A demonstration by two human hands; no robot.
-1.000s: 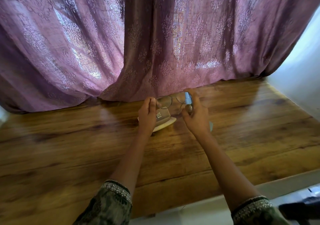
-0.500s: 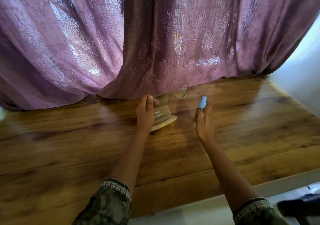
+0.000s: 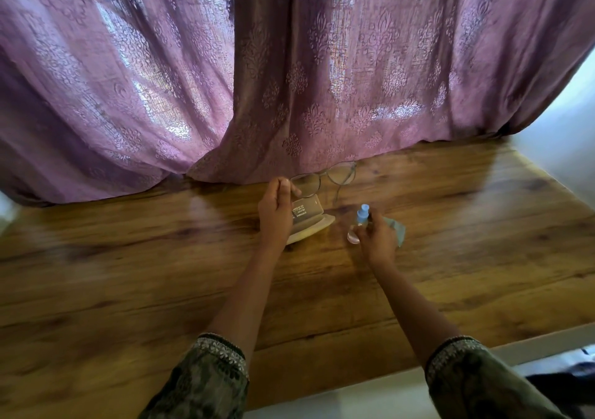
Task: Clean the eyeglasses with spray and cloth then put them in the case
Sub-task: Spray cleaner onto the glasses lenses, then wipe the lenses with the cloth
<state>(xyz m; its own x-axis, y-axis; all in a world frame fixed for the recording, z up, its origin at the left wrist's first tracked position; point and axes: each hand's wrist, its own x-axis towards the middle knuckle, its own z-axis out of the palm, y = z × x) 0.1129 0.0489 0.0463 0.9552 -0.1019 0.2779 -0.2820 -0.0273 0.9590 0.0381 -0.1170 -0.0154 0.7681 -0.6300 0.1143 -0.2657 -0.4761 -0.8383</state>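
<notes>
The left hand (image 3: pixel 276 214) is pinching the eyeglasses (image 3: pixel 323 178) by their near end, their long axis running away rightward above the open case (image 3: pixel 310 222). The right hand (image 3: pixel 376 236) is gripping the spray bottle (image 3: pixel 362 217) low over the table (image 3: pixel 161 273), with the cloth (image 3: pixel 397 230) lying just beyond it

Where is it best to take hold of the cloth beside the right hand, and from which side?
Probably pinch the cloth's exposed right corner, coming from the right and above. It lies flat on the table, and the right hand with the spray bottle covers its left part.
</notes>
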